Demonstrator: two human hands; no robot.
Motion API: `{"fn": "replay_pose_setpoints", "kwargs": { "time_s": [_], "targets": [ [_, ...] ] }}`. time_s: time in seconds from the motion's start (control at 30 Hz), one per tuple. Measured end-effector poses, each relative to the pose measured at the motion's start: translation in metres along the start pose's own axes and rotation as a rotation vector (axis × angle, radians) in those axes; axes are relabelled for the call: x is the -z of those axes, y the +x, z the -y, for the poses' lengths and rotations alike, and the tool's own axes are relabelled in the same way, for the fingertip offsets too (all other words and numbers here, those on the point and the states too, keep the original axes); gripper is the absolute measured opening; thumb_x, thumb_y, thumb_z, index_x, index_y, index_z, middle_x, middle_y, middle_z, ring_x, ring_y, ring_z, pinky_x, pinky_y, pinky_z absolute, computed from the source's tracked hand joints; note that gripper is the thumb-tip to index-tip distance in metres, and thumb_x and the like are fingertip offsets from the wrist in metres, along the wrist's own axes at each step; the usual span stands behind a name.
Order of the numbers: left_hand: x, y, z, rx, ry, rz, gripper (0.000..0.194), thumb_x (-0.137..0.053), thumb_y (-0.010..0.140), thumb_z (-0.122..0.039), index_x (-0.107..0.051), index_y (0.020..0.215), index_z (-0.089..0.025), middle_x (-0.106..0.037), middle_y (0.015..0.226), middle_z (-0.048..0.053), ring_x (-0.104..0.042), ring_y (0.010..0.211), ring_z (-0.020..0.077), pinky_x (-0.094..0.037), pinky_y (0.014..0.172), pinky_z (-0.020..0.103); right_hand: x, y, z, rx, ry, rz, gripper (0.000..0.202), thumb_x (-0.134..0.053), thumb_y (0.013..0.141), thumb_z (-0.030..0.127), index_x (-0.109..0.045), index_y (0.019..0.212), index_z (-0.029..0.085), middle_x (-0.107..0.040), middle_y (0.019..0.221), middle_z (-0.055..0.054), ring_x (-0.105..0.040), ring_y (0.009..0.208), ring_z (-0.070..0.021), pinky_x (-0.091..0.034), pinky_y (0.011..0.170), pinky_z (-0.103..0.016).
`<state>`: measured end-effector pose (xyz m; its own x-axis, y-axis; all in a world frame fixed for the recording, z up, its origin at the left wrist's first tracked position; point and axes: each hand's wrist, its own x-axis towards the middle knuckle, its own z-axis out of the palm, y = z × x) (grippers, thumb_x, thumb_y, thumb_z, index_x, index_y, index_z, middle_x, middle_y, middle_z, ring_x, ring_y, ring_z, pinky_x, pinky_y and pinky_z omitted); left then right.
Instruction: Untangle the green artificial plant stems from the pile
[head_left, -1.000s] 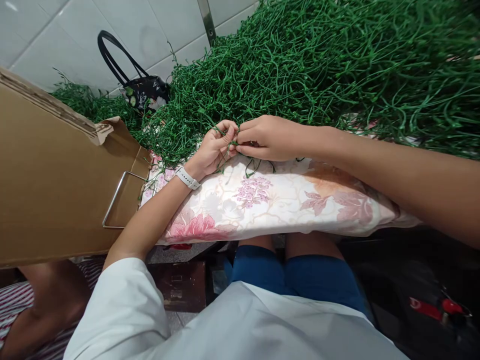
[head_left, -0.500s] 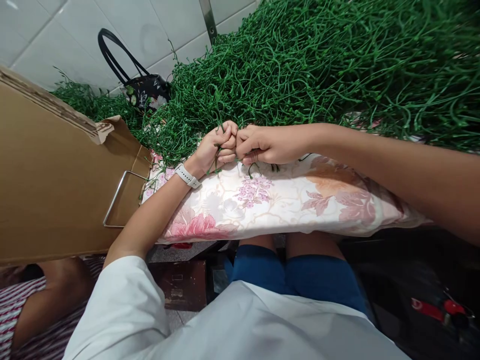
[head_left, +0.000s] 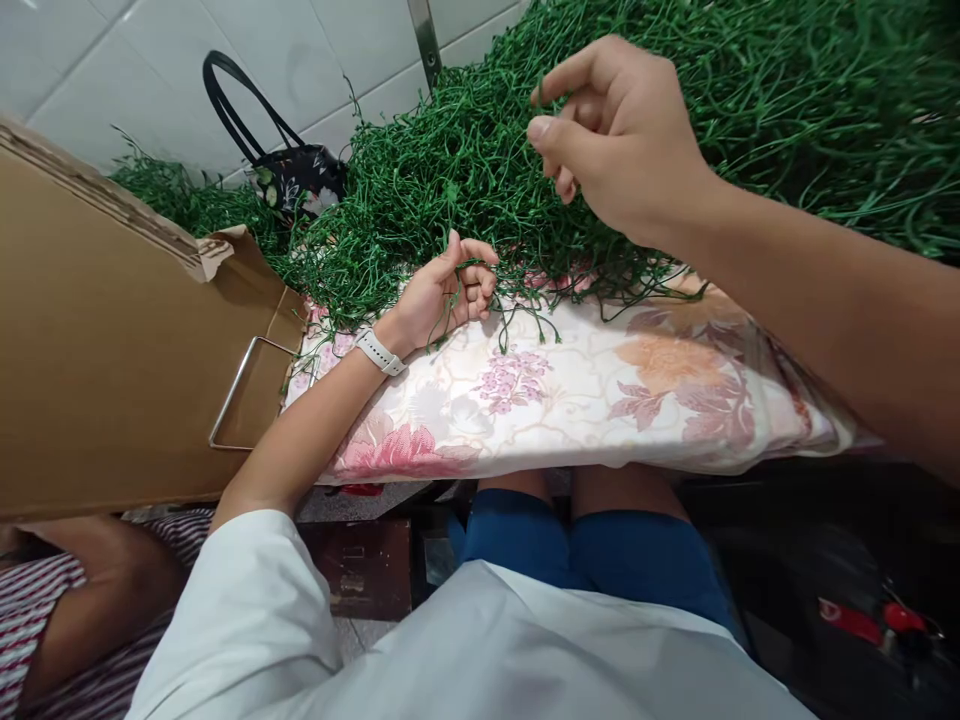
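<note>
Green stems lie heaped just beyond our left hand and show behind our raised right hand. To handle them well, we would best hold the left hand steady, so the few strands across its fingers do not slip, and ease single stems out gently, since the tangle could drag neighbours along. Our left hand rests half spread, thumb clear of loosely curled fingers; our right hand bends with thumb and forefinger apart, and we cannot tell whether it carries a strand. The stems look thin, curly and deep green, with small knobbly tips; a few trail just beside our left fingertips onto the flower-patterned, cloth-covered bench.
</note>
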<state>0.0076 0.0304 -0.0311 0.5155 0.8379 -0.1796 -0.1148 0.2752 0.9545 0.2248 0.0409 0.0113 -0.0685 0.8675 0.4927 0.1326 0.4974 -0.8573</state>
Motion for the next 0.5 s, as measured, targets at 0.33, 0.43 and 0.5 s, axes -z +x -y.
{"fn": "replay_pose_setpoints", "kwargs": {
  "time_s": [0.33, 0.43, 0.5],
  "targets": [
    [0.002, 0.002, 0.004, -0.093, -0.028, -0.074, 0.059, -0.035, 0.105, -0.070, -0.062, 0.136, -0.028, -0.069, 0.084, 0.001, -0.065, 0.059, 0.0088, -0.056, 0.061, 0.023, -0.012, -0.022, -0.005, 0.310, -0.460, 0.343, 0.030, -0.062, 0.095, 0.027, -0.048, 0.070, 0.020, -0.050, 0.069, 0.000, -0.042, 0.065, -0.0127, -0.029, 0.067, -0.033],
    [-0.002, 0.000, 0.004, -0.125, -0.059, -0.061, 0.063, -0.026, 0.107, -0.070, -0.054, 0.148, -0.031, -0.072, 0.090, 0.002, -0.070, 0.064, 0.0119, -0.056, 0.061, 0.024, -0.028, -0.037, -0.004, 0.338, -0.565, 0.622, 0.029, -0.066, 0.096, 0.041, -0.058, 0.080, 0.019, -0.060, 0.077, -0.003, -0.048, 0.068, -0.0152, -0.029, 0.067, -0.032],
    [-0.008, -0.002, 0.003, -0.118, -0.079, -0.005, 0.064, -0.019, 0.108, -0.067, -0.048, 0.154, -0.033, -0.072, 0.091, 0.002, -0.072, 0.065, 0.0137, -0.055, 0.059, 0.025, -0.037, -0.045, -0.004, 0.292, -0.587, 0.639, 0.032, -0.067, 0.097, 0.049, -0.060, 0.090, 0.018, -0.065, 0.086, -0.005, -0.050, 0.071, -0.0164, -0.029, 0.066, -0.030]
  ]
}}
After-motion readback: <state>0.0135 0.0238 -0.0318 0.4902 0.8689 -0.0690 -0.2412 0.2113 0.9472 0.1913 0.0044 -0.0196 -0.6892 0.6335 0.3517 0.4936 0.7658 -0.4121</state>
